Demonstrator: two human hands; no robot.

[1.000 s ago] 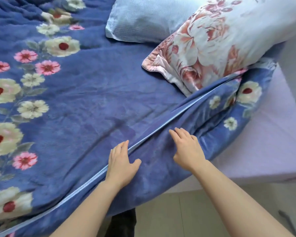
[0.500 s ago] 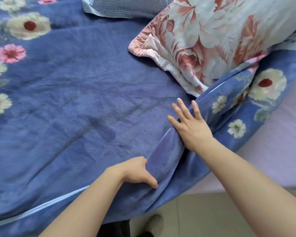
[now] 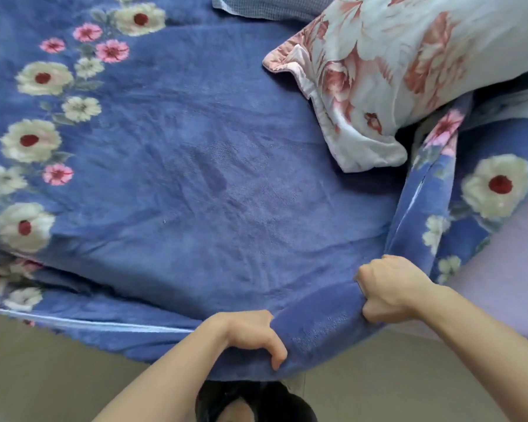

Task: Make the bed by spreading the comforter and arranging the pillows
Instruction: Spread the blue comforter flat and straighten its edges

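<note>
The right hand (image 3: 390, 290), flat half a second ago, now clenches the comforter's folded edge. The left hand (image 3: 250, 333) pinches the same fold just beside it. The comforter (image 3: 195, 178) covers the bed and overhangs the floor (image 3: 43, 376) at the near side. A hard tug could pull more of it off and leave the right corner doubled over the lilac sheet (image 3: 506, 269). Farther off, the flowered pillow (image 3: 393, 71) rests on the comforter and could get dragged askew, away from the checked pillow (image 3: 272, 6).
</note>
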